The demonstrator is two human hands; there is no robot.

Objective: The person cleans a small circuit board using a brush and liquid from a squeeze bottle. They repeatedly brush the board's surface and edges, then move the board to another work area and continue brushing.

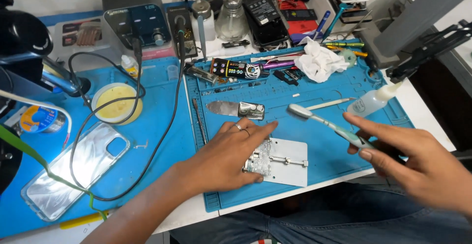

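Fingers of the left hand [231,155] lie spread flat, pinning the metal holder plate [287,168] and its clamped circuit board [259,159] to the blue work mat [305,101], likely for steadiness. Just beside, the right hand [418,163] grips a toothbrush [322,121], bristles raised above the board.

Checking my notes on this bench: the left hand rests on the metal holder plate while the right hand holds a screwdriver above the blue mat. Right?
Not quite. In the head view the right hand holds a toothbrush, not a screwdriver. The left hand does rest on the metal holder plate on the blue mat.
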